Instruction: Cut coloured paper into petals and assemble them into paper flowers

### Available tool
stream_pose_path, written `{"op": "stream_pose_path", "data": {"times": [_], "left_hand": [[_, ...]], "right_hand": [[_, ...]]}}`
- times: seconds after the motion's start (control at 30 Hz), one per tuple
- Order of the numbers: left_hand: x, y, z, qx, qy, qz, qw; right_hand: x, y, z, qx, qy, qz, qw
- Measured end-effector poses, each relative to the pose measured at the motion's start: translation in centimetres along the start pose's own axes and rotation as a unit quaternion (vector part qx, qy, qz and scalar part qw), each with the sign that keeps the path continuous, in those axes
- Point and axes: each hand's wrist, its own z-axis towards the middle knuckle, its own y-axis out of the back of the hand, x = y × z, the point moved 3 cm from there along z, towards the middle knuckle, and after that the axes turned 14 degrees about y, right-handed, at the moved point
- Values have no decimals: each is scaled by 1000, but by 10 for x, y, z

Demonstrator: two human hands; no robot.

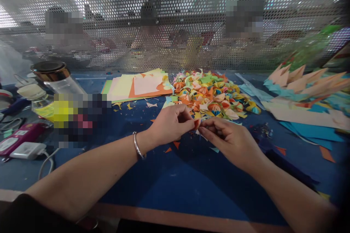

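Observation:
My left hand (pixel 171 123) and my right hand (pixel 228 139) meet over the blue table (pixel 169 182), fingertips pinching one small orange-and-white folded paper piece (pixel 197 123) between them. A silver bangle (pixel 138 146) circles my left wrist. Just beyond the hands lies a heap of several small folded paper pieces (pixel 212 93) in orange, yellow, green and pink. Tiny paper scraps (pixel 175 145) are scattered on the table under the hands.
A stack of flat coloured paper sheets (pixel 136 85) lies at the back left. Larger cut sheets and pointed paper shapes (pixel 303 91) fill the right. A jar with a shiny lid (pixel 53 74), a charger and cable (pixel 27 150) sit left. A perforated metal screen (pixel 175 25) closes the back, people blurred behind.

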Motion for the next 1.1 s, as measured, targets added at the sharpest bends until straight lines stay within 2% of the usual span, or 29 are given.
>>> {"op": "stream_pose_path", "data": {"times": [0.53, 0.83, 1.1], "left_hand": [[0, -3, -1, 12, -5, -54, 998], [-3, -2, -5, 4, -17, -9, 1000], [-1, -2, -2, 2, -39, -39, 998]], "right_hand": [[6, 3, 3, -27, 4, 19, 999], [6, 3, 3, -30, 8, 33, 999], [1, 3, 1, -24, 4, 35, 999]]}}
